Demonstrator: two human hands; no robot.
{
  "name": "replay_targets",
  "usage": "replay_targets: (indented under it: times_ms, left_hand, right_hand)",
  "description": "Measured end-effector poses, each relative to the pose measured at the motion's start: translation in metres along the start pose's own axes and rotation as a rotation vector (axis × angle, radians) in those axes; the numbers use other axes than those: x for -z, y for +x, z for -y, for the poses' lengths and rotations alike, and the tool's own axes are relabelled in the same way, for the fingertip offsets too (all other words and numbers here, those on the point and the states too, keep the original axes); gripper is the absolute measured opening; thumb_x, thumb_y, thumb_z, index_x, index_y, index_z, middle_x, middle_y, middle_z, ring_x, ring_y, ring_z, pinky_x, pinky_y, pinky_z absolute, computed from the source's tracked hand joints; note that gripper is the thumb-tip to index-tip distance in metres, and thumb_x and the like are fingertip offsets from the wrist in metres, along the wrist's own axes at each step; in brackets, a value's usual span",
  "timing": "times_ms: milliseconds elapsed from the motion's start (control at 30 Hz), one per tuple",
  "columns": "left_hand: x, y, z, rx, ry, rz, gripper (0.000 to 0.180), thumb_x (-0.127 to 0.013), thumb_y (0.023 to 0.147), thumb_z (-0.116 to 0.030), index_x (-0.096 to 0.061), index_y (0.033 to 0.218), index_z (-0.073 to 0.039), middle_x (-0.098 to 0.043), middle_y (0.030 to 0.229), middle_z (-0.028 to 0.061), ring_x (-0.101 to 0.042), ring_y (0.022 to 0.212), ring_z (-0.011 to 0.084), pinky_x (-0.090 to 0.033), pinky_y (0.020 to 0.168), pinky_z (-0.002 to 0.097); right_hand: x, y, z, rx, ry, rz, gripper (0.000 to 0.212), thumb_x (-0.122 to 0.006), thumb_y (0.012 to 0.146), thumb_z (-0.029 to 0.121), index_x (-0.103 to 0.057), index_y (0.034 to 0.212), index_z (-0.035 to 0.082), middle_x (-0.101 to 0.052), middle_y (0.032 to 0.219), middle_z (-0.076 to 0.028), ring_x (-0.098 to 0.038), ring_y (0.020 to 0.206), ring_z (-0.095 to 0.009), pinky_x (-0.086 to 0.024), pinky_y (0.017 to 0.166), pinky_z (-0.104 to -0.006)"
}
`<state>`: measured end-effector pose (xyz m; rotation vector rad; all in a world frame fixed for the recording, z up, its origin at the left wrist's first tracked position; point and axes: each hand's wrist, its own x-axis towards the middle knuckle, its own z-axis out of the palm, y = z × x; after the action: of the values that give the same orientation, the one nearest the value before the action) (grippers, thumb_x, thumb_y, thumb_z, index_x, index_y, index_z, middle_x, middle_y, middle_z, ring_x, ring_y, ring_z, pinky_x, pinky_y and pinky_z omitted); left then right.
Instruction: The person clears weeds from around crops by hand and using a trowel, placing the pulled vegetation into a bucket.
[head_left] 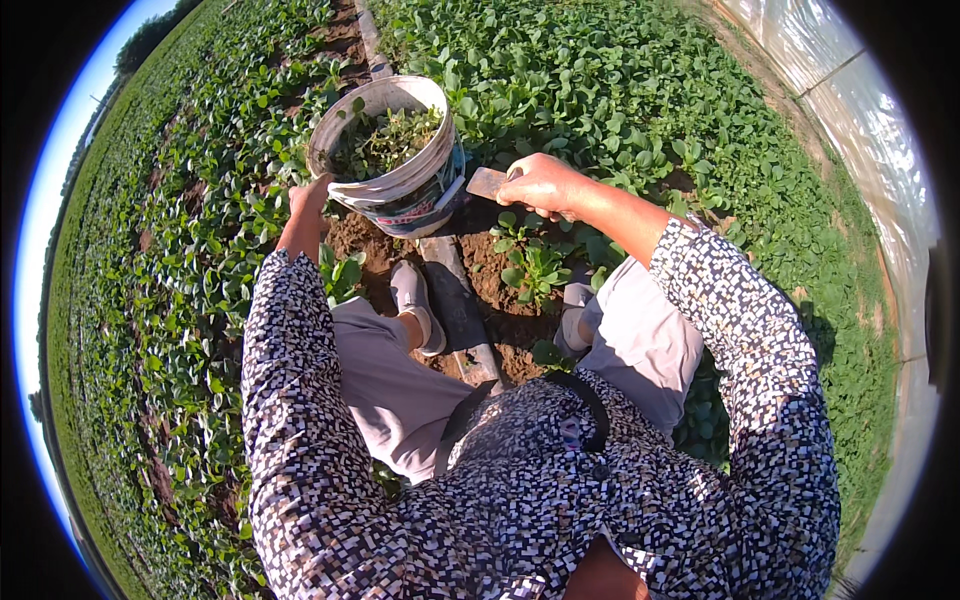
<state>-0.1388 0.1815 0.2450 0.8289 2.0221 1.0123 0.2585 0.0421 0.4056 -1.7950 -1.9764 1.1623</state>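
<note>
A white plastic bucket (447, 168) with a dark printed side stands tilted a little in front of me, over the soil between the plants. Inside it lie pulled green leaves and stems (392, 140). At the bucket's left rim my left hand (309, 200) is closed on its edge; most of the fingers are hidden. My right hand (545, 186) is closed round a scraper, its handle hidden in the fist. The scraper's flat, dull blade (487, 183) points left, close to the bucket's right side. Below that hand grows a leafy green plant (537, 268).
Low leafy plants (580, 80) cover the ground on both sides. A dark flat hose (455, 305) runs along bare brown soil (487, 272) between my shoes (412, 300). On the far right rises a plastic sheet wall (850, 110).
</note>
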Motion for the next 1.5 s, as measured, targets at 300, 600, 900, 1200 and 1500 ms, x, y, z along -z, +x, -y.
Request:
replay_targets:
  times_ms: [300,600,900,1200,1500]
  left_hand:
    - [-0.087,-0.117,0.020,0.131,-0.563,0.466,0.052,-0.060,0.084,-0.027,-0.036,0.125,-0.005,-0.052,0.112,0.0153,-0.065,0.087,0.0331,-0.059,0.063,0.0499]
    - [-0.077,-0.096,0.025,0.222,-0.779,0.456,0.021,-0.049,0.084,-0.009,-0.046,0.101,0.003,-0.055,0.098,0.0214,-0.062,0.081,0.0355,-0.061,0.069,0.0475]
    - [-0.064,-0.061,-0.022,-0.014,-0.934,0.302,0.049,-0.053,0.077,0.001,-0.034,0.120,-0.013,-0.041,0.111,0.0094,-0.057,0.089,0.0267,-0.061,0.064,0.0494]
    - [-0.135,-0.007,-0.093,-0.138,-1.014,0.070,0.064,-0.059,0.078,-0.001,-0.030,0.132,-0.018,-0.047,0.117,0.0114,-0.058,0.090,0.0305,-0.059,0.063,0.0506]
    - [-0.126,0.020,-0.047,0.105,-1.003,0.268,0.046,-0.051,0.096,-0.027,-0.040,0.135,-0.004,-0.048,0.126,0.0191,-0.064,0.093,0.0368,-0.059,0.072,0.0496]
  right_hand:
    - [-0.080,0.036,-0.073,-0.159,0.261,-0.095,0.023,-0.066,0.074,0.027,-0.062,0.071,0.005,-0.054,0.054,-0.004,-0.053,0.045,-0.016,-0.043,0.045,-0.0325]
    - [-0.087,0.026,-0.073,-0.004,0.225,-0.238,0.028,-0.065,0.069,0.029,-0.065,0.072,0.001,-0.061,0.063,-0.012,-0.057,0.059,-0.023,-0.045,0.061,-0.0361]
    - [-0.065,0.079,-0.048,0.171,0.233,-0.322,0.029,-0.065,0.073,0.033,-0.069,0.080,0.004,-0.067,0.071,-0.014,-0.066,0.067,-0.027,-0.051,0.065,-0.0364]
    - [-0.013,0.191,-0.028,0.176,0.100,-0.399,0.029,-0.066,0.070,0.032,-0.069,0.083,0.006,-0.063,0.068,-0.010,-0.059,0.060,-0.024,-0.047,0.060,-0.0341]
    - [0.059,0.075,-0.051,0.053,0.400,-0.052,0.016,-0.065,0.085,0.019,-0.056,0.077,0.008,-0.046,0.064,0.002,-0.035,0.041,-0.003,-0.027,0.036,-0.0216]
